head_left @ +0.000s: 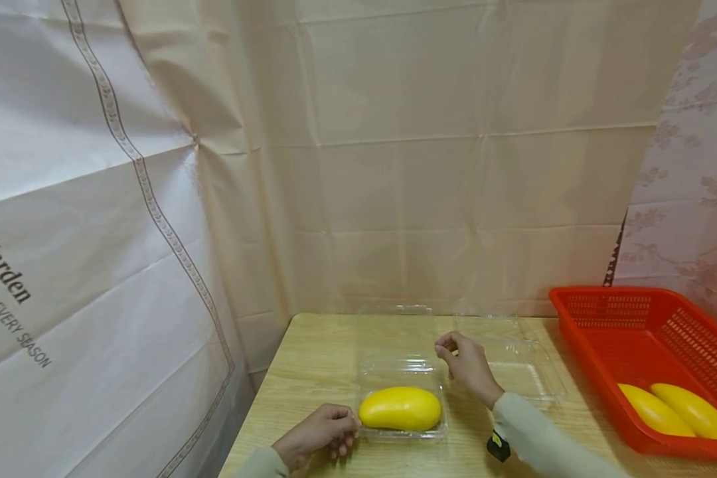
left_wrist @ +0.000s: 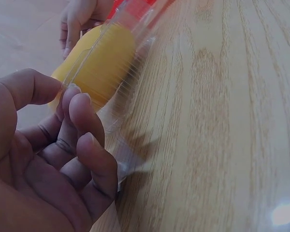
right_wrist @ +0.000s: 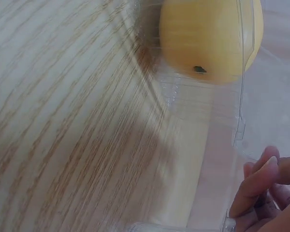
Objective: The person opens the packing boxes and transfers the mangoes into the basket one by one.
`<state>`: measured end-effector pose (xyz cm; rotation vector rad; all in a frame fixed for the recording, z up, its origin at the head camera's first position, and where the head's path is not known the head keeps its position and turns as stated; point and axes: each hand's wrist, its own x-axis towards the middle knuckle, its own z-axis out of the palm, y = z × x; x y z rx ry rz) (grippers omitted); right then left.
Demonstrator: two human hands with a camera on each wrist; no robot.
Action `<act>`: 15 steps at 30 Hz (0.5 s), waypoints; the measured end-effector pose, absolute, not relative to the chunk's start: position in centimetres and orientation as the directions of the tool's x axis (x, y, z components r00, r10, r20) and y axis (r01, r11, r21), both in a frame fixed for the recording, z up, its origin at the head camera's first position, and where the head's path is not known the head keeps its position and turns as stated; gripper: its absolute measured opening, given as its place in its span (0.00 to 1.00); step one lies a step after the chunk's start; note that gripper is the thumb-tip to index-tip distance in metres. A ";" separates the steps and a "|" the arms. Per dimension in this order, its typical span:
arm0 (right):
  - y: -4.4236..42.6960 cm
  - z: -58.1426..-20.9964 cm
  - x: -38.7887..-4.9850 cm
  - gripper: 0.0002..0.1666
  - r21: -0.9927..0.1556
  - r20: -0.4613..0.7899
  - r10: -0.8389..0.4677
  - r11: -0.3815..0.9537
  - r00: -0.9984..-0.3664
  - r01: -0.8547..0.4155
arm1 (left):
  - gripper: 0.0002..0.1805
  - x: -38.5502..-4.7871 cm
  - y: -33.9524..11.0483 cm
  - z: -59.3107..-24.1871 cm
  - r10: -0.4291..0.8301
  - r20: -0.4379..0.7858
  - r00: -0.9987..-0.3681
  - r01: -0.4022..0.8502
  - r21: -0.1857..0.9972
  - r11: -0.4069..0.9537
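A yellow mango (head_left: 400, 409) lies lengthwise in the base of a clear plastic clamshell box (head_left: 403, 435). The box's transparent lid (head_left: 394, 332) is folded back behind the base. At the base's left side, my left hand (head_left: 322, 431) pinches the rim between thumb and forefinger; the left wrist view shows those fingertips (left_wrist: 70, 89) meeting on the edge. My right hand (head_left: 469, 368) is beyond the box's right back corner, its thumb and fingers bent together at the lid's right edge. In the right wrist view, its fingertips (right_wrist: 266, 169) appear against the thin clear plastic.
A red plastic basket (head_left: 597, 372) stands at the right with two more yellow mangoes (head_left: 693, 408) in it. Another clear box (head_left: 520, 372) sits open behind my right forearm. Cloth curtains (head_left: 394, 199) close off the table's back and left.
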<state>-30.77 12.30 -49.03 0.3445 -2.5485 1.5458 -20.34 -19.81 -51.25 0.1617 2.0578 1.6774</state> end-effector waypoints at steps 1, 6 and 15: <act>12.3 -49.1 -30.8 0.06 -0.853 0.234 -0.119 0.451 -0.965 -0.262 | 0.10 -20.3 -19.8 -51.2 0.381 -0.285 -0.879 -0.203 0.949 0.243; 12.3 -49.3 -30.7 0.10 -0.845 0.198 -0.114 0.483 -0.973 -0.229 | 0.10 -20.2 -19.8 -51.1 0.379 -0.278 -0.882 -0.195 0.950 0.243; 12.0 -49.7 -30.9 0.15 -0.814 0.199 -0.130 0.530 -0.971 -0.237 | 0.11 -20.3 -19.8 -51.4 0.372 -0.274 -0.887 -0.192 0.951 0.242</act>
